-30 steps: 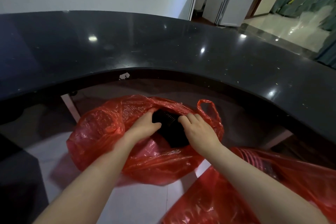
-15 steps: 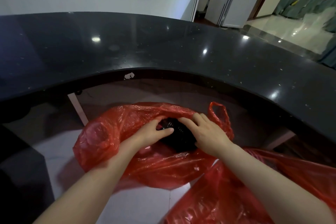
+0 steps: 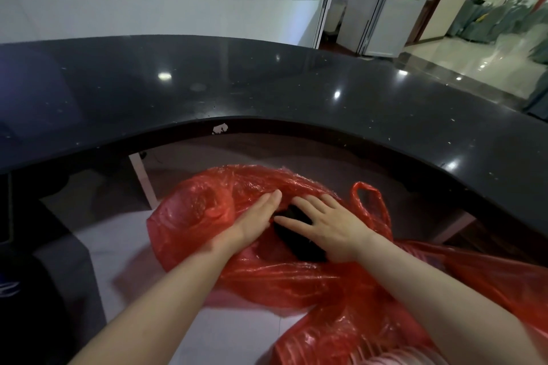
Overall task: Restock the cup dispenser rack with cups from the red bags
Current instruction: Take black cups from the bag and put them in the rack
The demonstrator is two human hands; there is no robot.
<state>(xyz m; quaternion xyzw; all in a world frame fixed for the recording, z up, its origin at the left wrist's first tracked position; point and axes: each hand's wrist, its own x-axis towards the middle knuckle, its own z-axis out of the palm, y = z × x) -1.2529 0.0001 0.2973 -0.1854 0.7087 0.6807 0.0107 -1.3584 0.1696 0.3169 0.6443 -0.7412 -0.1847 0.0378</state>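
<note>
- Both hands have gone from curled around the dark object, as seen a second ago, to lying flatter with fingers extended over the mouth of the red bag [image 3: 207, 216].
- Left hand [image 3: 255, 219]: fingers straight and together, pressing the plastic at the 9 o'clock side of the opening. It holds nothing.
- Right hand [image 3: 329, 225]: fingers spread, resting on the dark object [image 3: 299, 240], thumb along its near edge. No pinch is visible.
- The dark object is probably a stack of cups; the view is too dim to confirm.
- Key relation: its long axis appears to run from 11 o'clock to 5 o'clock, directly beneath the right palm. The right hand is nearer and better placed to close on it.
- A second red bag [image 3: 444, 305] lies at 4 o'clock, touching the first.
- The black counter [image 3: 267, 92] curves past at 12 o'clock; no rack is in view.
</note>
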